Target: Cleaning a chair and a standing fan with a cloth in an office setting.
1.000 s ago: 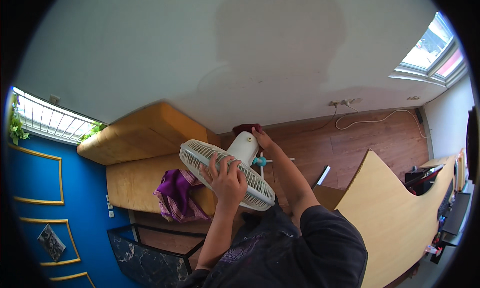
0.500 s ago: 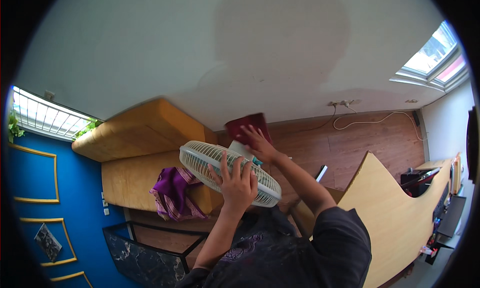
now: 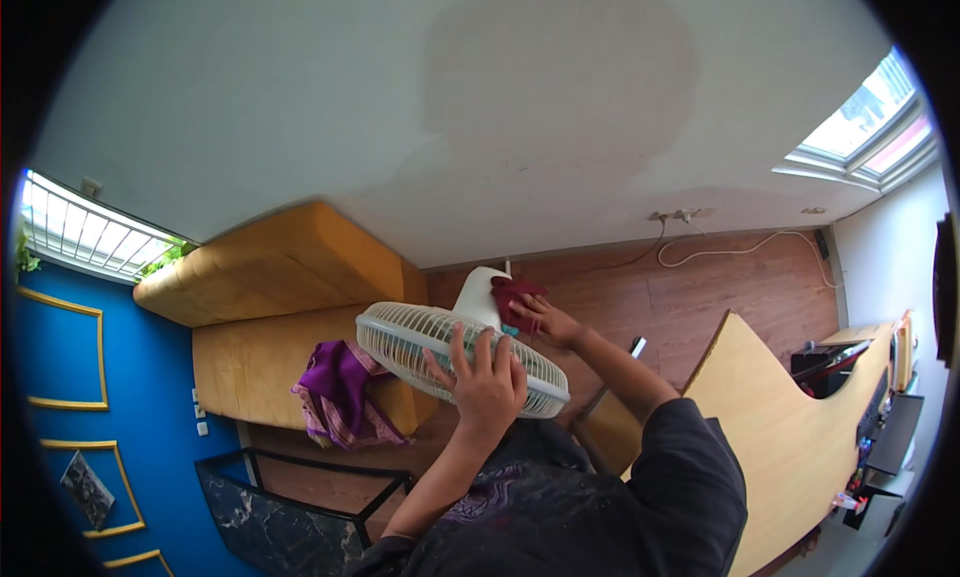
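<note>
Fan: the white fan point(image 3: 440, 352) is up in front of me, its round wire grille tilted and facing me, held over the wooden floor point(image 3: 700, 297) beside the front corner of the yellow sofa point(image 3: 270, 277)
Motor housing: the white housing point(image 3: 480, 295) sticks out behind the grille, on the far side from me
Left hand: my left hand point(image 3: 487, 382) is spread wide over the near rim of the grille, fingers splayed across the wires, steadying the fan
Right hand: my right hand point(image 3: 548, 322) is closed on a dark red cloth point(image 3: 512, 295), pressing it against the back of the housing
Purple fabric: a purple cloth point(image 3: 340, 392) hangs over the sofa's front edge, just beside the grille
Farther out: a pale wooden desk point(image 3: 790, 427) at my right, a dark marble-patterned table point(image 3: 270, 497) near the blue wall point(image 3: 100, 397)
</note>
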A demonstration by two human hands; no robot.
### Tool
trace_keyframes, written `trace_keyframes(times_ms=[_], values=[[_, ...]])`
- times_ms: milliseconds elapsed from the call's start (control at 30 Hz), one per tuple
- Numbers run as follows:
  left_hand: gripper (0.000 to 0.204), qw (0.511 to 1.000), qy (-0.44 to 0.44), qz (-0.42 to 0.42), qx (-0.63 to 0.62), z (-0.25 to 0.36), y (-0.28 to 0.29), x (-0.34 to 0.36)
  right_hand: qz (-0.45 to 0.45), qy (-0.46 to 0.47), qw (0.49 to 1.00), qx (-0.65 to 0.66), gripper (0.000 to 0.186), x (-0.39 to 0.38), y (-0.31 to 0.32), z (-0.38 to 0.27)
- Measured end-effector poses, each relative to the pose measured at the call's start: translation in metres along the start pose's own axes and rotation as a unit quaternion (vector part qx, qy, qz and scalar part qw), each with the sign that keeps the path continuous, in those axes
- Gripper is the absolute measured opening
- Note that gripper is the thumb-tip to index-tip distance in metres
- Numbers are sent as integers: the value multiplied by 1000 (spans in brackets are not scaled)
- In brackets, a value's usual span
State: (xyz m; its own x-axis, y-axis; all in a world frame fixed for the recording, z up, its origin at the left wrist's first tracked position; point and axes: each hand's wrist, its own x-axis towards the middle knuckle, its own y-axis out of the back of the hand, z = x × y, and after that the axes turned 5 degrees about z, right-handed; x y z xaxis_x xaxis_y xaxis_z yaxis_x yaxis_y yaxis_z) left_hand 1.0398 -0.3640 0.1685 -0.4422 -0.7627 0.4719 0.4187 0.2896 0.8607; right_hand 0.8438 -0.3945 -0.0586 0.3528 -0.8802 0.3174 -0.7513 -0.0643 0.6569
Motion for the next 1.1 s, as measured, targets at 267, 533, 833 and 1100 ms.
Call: trace_keyframes(times_ms=[267, 533, 833, 1100], values=[[34, 998, -42, -47, 22, -1, 3, 3, 148, -416, 760, 477, 54, 107, -9, 25], [41, 988, -133, -52, -62, -19, 10, 4, 121, -418, 683, 586, 47, 86, 45, 33], [40, 972, -149, -50, -173, -74, 30, 7, 480, -281, 725, 407, 50, -33, 123, -95], [43, 978, -63, 16, -200, -169, 12, -1, 674, -396, 548, 297, 49, -56, 67, -212]])
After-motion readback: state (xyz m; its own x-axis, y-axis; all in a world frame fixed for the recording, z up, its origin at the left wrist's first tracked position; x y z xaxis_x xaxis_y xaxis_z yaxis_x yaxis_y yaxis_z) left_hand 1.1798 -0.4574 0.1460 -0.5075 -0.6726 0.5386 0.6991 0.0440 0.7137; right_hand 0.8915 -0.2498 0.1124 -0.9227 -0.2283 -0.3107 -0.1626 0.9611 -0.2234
